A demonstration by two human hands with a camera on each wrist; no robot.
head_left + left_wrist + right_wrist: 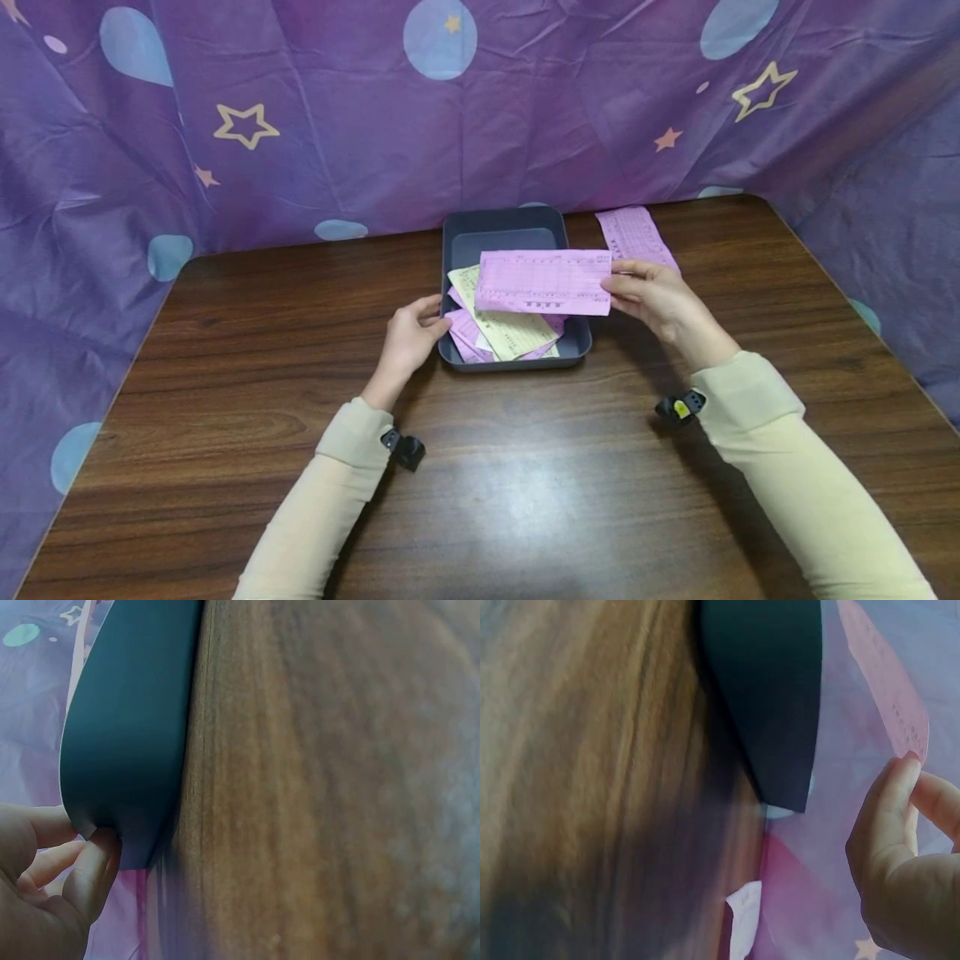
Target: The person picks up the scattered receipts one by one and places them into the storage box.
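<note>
My right hand pinches the right end of a pink printed paper slip between thumb and fingers, holding it above a dark grey tray. In the right wrist view the same slip is seen nearly edge-on, raised over the tray wall. At the tray's left side, my left hand grips the rim, thumb on one side and fingers on the other, as the left wrist view shows. Inside the tray lie a pale yellow slip and several pink slips, loosely overlapping.
Another pink slip lies on the brown wooden table behind my right hand, near the back edge. A purple curtain with stars and blue dots hangs along the back and both sides of the table.
</note>
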